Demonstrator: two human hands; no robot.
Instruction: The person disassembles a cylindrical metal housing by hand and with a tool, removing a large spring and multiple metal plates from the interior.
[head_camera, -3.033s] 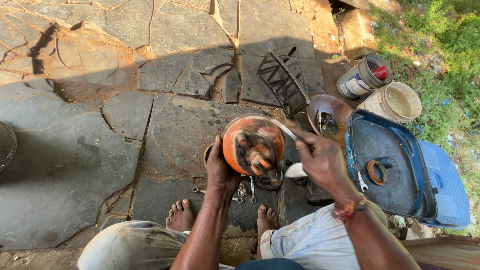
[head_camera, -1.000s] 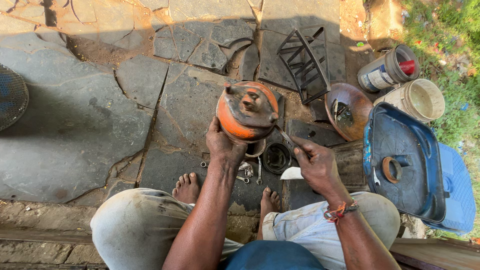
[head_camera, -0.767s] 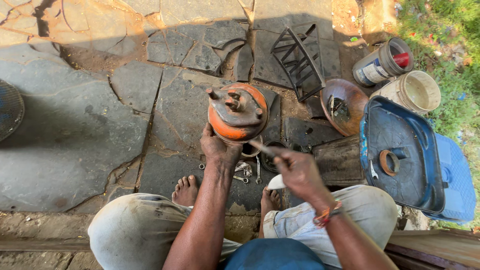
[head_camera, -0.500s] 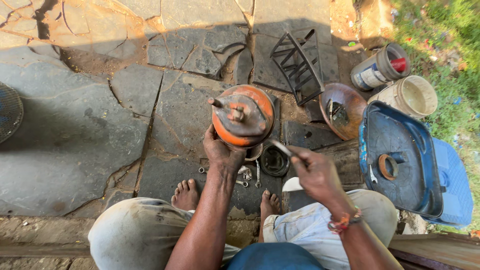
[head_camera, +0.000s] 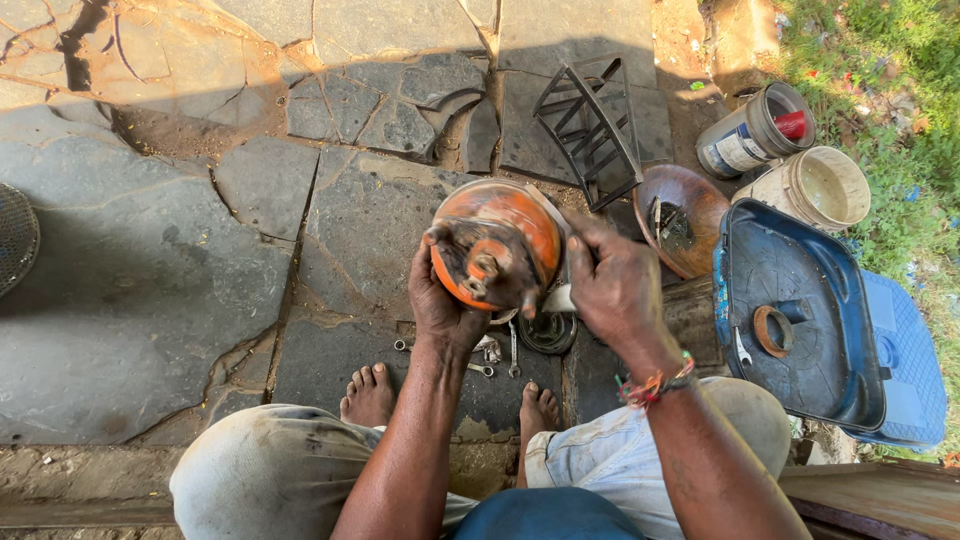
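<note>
A round, rusty orange metal housing (head_camera: 505, 235) with a dark shaft stub and fittings on its face is held up in front of me over the stone floor. My left hand (head_camera: 437, 300) grips its lower left edge from beneath. My right hand (head_camera: 610, 280) is pressed against its right side, fingers closed around the rim; whether it still holds a small tool is hidden. Below the housing lie a dark ring-shaped part (head_camera: 548, 332) and small wrenches (head_camera: 512, 350) on the floor between my bare feet.
A black wire frame (head_camera: 590, 120) leans at the back. A rusty bowl (head_camera: 680, 215) with parts, a blue plastic lid (head_camera: 790, 300) holding a ring and a wrench, two buckets (head_camera: 750, 135) (head_camera: 815, 190), and a mesh disc (head_camera: 15, 235) at far left surround me.
My right hand rose from below the housing, where it held a thin tool, and now clasps the housing's right side. The housing has been turned so its shaft face points toward me.
</note>
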